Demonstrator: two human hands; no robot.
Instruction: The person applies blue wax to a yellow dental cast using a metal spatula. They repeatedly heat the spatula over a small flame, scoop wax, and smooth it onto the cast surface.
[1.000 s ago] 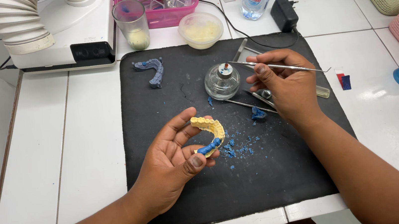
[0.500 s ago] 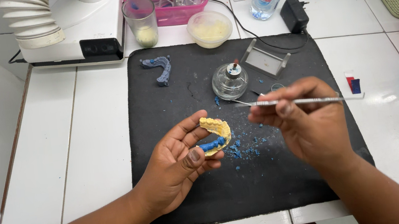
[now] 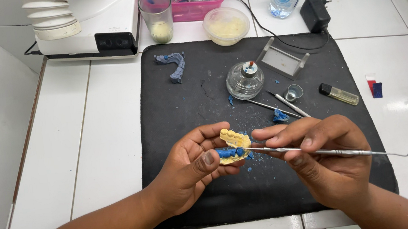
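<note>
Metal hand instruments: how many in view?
3. One thin metal instrument is in the right hand, tip at the yellow dental cast held by the left hand. Two more instruments lie on the black mat near the glass burner. Others may be hidden.

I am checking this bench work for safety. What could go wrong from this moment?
1. The left hand holds the yellow dental cast only by a fingertip grip, so pressure from the metal instrument in the right hand might make it slip or chip.
2. The instrument's thin tip works close to the left thumb and could prick it.
3. The glass burner stands close behind; a stray elbow or tool could tip it.
</note>
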